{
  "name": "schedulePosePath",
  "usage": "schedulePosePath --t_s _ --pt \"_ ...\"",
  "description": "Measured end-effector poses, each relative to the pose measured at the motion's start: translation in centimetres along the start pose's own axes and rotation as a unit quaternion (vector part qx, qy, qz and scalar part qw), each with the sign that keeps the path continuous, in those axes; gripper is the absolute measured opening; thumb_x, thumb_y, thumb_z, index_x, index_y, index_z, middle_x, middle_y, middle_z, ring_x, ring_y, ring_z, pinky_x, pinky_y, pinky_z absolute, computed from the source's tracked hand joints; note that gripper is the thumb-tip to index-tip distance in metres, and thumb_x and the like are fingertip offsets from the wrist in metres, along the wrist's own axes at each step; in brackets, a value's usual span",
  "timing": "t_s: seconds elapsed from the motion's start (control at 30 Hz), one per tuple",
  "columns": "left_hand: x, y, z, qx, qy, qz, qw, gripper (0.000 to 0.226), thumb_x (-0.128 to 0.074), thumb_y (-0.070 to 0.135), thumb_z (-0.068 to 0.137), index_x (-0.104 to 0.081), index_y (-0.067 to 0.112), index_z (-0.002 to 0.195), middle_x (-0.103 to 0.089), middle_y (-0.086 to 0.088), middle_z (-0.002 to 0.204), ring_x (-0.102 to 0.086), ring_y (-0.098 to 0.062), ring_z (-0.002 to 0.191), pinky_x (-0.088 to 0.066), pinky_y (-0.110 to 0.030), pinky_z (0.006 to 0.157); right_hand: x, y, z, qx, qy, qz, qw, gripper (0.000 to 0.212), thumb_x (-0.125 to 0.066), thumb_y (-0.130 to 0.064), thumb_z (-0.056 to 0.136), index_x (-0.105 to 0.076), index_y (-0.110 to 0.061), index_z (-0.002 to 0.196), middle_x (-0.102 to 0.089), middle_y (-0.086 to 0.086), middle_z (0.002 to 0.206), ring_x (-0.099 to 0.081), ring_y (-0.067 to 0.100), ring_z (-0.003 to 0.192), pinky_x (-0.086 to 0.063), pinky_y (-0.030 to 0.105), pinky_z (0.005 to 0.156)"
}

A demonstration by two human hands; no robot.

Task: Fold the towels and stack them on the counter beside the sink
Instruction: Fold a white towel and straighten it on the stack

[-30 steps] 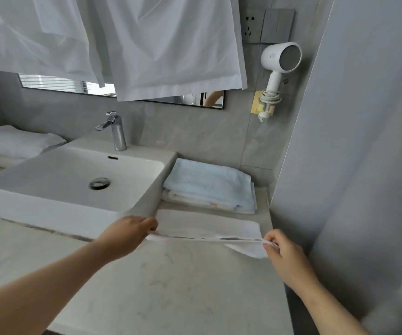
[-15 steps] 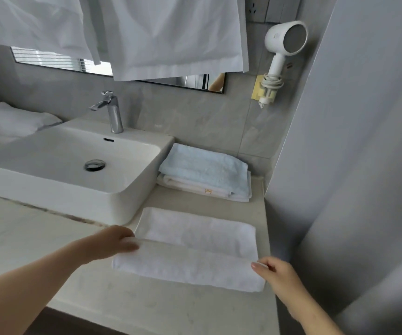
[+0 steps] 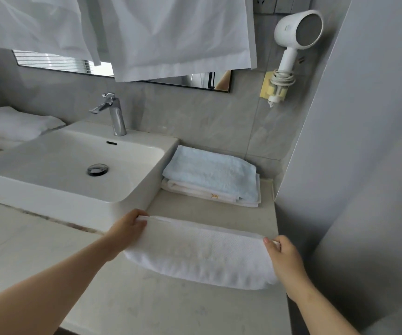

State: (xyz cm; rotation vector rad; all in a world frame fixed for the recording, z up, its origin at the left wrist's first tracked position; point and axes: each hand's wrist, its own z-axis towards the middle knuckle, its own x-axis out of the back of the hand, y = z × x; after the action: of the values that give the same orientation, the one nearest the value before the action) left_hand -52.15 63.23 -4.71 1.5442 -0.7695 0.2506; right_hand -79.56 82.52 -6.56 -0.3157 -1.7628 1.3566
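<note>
Right now a white towel (image 3: pixel 200 257) is held by both hands over the pale counter (image 3: pixel 159 308), just in front of the right corner of the sink (image 3: pixel 62 201). Its far left corner is pinched by the left hand (image 3: pixel 127 228), whose fingers are curled over the edge, and its far right corner is gripped by the right hand (image 3: pixel 283 255), with the thumb laid on top of the cloth. The towel is doubled over lengthwise, so that a rounded fold is turned toward the person and rests on the counter; whether the far edge is lifted clear of the surface cannot be told. Behind it, apart from it and against the tiled wall, a stack is formed by a light blue towel (image 3: pixel 212 172) laid on a folded cream towel (image 3: pixel 195 189), and the stack is set just beside the sink's right wall. A chrome tap (image 3: pixel 115 117) is mounted at the back of the sink, and a round drain (image 3: pixel 97 169) is seen in the basin. On the far left, more folded white towels (image 3: pixel 11 122) are piled. A mirror (image 3: pixel 195 81) is partly covered by white sheets (image 3: pixel 175 32) hung over it, and a white hair dryer (image 3: pixel 296 32) is hung on the wall at the upper right
</note>
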Motion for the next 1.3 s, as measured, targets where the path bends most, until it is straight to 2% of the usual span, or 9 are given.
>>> schedulePosePath --t_s 0.13,0.27,0.4,0.5,0.57,0.8,1.0,1.13,1.3 --pt "-1.5 0.2 1.5 -0.006 -0.008 0.034 0.999 0.015 -0.041 0.015 0.097 -0.052 0.02 0.105 -0.053 -0.004 0.101 -0.047 -0.02 0.093 -0.033 -0.024 0.077 -0.9 0.5 1.6 -0.002 0.002 -0.004 1.0 0.004 -0.057 -0.009 0.09 -0.058 -0.008 0.086 -0.058 0.003 0.08 -0.055 0.026 0.086 -0.039 0.031 0.075" --pt "-2.6 -0.5 3.9 0.005 -0.022 0.025 0.999 0.013 -0.041 0.015 0.097 -0.052 0.02 0.102 -0.055 -0.006 0.102 -0.05 -0.022 0.092 -0.036 -0.025 0.075 -2.0 1.2 3.1 -0.014 -0.014 -0.004 1.0 0.016 -0.056 -0.004 0.09 -0.055 -0.017 0.1 -0.056 0.001 0.1 -0.05 0.018 0.099 -0.035 0.025 0.084" --pt "-3.7 -1.3 6.2 0.028 -0.033 0.021 0.999 0.013 -0.042 0.015 0.097 -0.053 0.021 0.101 -0.058 -0.008 0.102 -0.053 -0.022 0.088 -0.039 -0.025 0.065 -2.9 1.5 5.1 -0.042 -0.006 -0.016 0.999 0.011 -0.055 -0.005 0.09 -0.054 -0.013 0.097 -0.056 0.004 0.094 -0.051 0.022 0.093 -0.037 0.029 0.079" --pt "-4.4 -2.0 7.5 0.051 -0.047 0.018 0.997 0.015 -0.043 0.015 0.096 -0.054 0.021 0.103 -0.06 -0.011 0.102 -0.055 -0.023 0.086 -0.04 -0.025 0.064 -3.7 1.9 6.1 -0.064 0.002 -0.037 0.997 0.002 -0.054 -0.007 0.09 -0.055 -0.007 0.091 -0.057 0.008 0.087 -0.052 0.027 0.087 -0.039 0.032 0.075" --pt "-4.8 -2.2 8.0 0.054 -0.052 0.029 0.997 0.015 -0.043 0.016 0.096 -0.054 0.02 0.105 -0.06 -0.011 0.103 -0.054 -0.024 0.086 -0.038 -0.024 0.063 -4.1 2.4 6.6 -0.076 0.003 -0.056 0.996 0.003 -0.053 -0.008 0.09 -0.055 -0.007 0.089 -0.057 0.009 0.085 -0.053 0.029 0.086 -0.04 0.034 0.075" --pt "-5.2 -2.2 8.7 -0.001 -0.057 0.092 0.994 0.009 -0.043 0.018 0.098 -0.047 0.024 0.102 -0.057 -0.004 0.099 -0.051 -0.021 0.088 -0.033 -0.024 0.071 -4.9 3.3 7.2 -0.08 0.005 -0.088 0.993 0.007 -0.048 -0.019 0.095 -0.05 -0.012 0.094 -0.054 0.003 0.083 -0.052 0.028 0.085 -0.041 0.034 0.075" --pt "-5.3 -2.1 9.4 -0.021 -0.066 0.121 0.99 0.015 -0.041 0.018 0.099 -0.05 0.018 0.111 -0.058 -0.006 0.102 -0.05 -0.021 0.088 -0.033 -0.024 0.071 -5.2 3.4 7.4 -0.08 0.004 -0.13 0.988 0.007 -0.043 -0.025 0.098 -0.046 -0.02 0.095 -0.056 0.006 0.09 -0.053 0.029 0.086 -0.041 0.033 0.073" --pt "-5.8 -2.4 9.8 -0.025 -0.064 0.18 0.981 0.012 -0.036 0.02 0.1 -0.047 0.018 0.105 -0.06 -0.011 0.105 -0.051 -0.023 0.084 -0.037 -0.027 0.069 -5.3 3.3 7.4 -0.082 0.001 -0.165 0.983 0.009 -0.039 -0.028 0.098 -0.045 -0.021 0.096 -0.057 0.005 0.091 -0.053 0.029 0.085 -0.042 0.033 0.072" --pt "-6.7 -2.1 9.3 -0.017 -0.029 0.294 0.955 0.021 -0.026 0.029 0.101 -0.041 0.02 0.112 -0.048 -0.008 0.107 -0.056 -0.03 0.087 -0.044 -0.032 0.072 -5.6 3.1 7.3 -0.078 -0.001 -0.201 0.976 0.01 -0.036 -0.028 0.1 -0.042 -0.022 0.095 -0.055 0.004 0.09 -0.051 0.027 0.082 -0.04 0.032 0.069"
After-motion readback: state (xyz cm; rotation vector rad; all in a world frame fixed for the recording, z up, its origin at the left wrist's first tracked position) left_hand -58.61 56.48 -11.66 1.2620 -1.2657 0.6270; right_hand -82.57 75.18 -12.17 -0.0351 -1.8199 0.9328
